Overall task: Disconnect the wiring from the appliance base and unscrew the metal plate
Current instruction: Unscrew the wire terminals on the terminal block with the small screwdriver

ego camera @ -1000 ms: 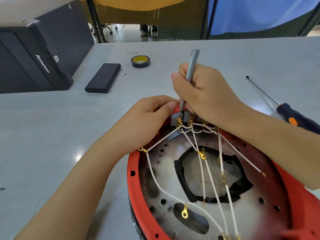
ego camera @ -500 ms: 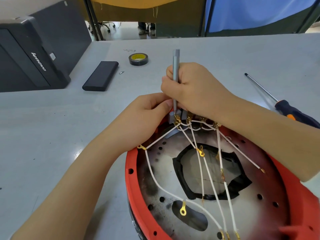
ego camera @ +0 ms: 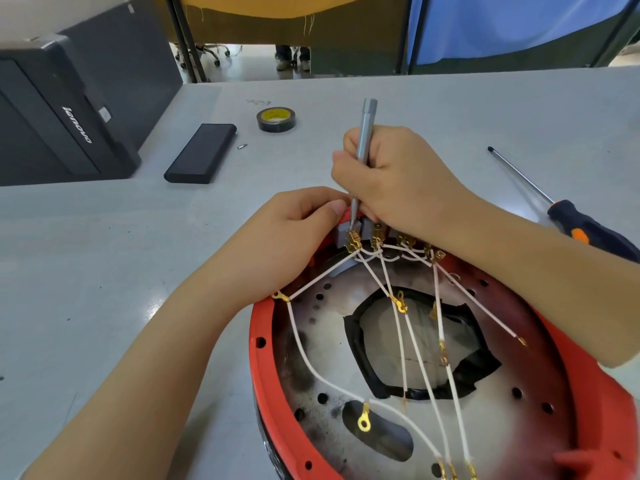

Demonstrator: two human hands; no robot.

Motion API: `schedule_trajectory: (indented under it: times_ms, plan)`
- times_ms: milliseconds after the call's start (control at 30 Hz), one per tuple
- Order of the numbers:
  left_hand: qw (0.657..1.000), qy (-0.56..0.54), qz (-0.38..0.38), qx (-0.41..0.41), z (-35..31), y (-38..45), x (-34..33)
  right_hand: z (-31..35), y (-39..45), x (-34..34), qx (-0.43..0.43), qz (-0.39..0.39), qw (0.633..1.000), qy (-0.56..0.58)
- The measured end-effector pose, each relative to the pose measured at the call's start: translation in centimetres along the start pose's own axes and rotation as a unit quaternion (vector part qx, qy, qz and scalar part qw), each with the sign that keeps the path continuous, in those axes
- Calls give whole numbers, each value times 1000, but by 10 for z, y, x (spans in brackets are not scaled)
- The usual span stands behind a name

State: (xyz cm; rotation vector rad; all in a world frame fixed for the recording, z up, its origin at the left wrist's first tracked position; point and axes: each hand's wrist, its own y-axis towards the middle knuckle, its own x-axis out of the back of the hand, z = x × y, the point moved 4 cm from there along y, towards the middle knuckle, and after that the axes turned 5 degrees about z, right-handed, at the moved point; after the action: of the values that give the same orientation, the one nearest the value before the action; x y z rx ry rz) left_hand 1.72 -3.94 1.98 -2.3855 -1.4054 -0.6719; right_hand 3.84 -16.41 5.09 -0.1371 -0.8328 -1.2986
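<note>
Terminals (ego camera: 353,241) sit at the far rim of the appliance base (ego camera: 263,358), under both hands: right hand (ego camera: 398,178) grips the near-upright grey driver (ego camera: 365,133) (tip down), left hand (ego camera: 298,230) pinches the connector block (ego camera: 343,233).

Appliance base (ego camera: 266,382): red-orange rim. Metal plate (ego camera: 512,344) inside the rim: silvery, mottled with dark brown and black scorch marks, dotted with small dark round holes. Central opening (ego camera: 381,351): edged in black. Wires (ego camera: 426,372): white, ending in gold-coloured terminals (ego camera: 364,420). Connector block (ego camera: 343,233): grey. Thin screwdriver (ego camera: 366,133): plain silver-grey. Large screwdriver (ego camera: 585,226): silver shaft, black handle with an orange spot. Tape roll (ego camera: 276,120): black, with a yellow core. Flat case (ego camera: 201,153): matt black. Computer case (ego camera: 52,109): black with white lettering. Table (ego camera: 104,254): pale grey. Hanging cloths at the back: mustard yellow (ego camera: 277,5) and blue (ego camera: 512,26).
</note>
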Motion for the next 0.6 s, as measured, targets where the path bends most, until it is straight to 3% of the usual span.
schedule_trajectory:
  times_ms: [600]
  plan:
    - [1000, -6, 2, -4, -1, 0, -1, -2, 4, -4, -16, 25, 1000, 6]
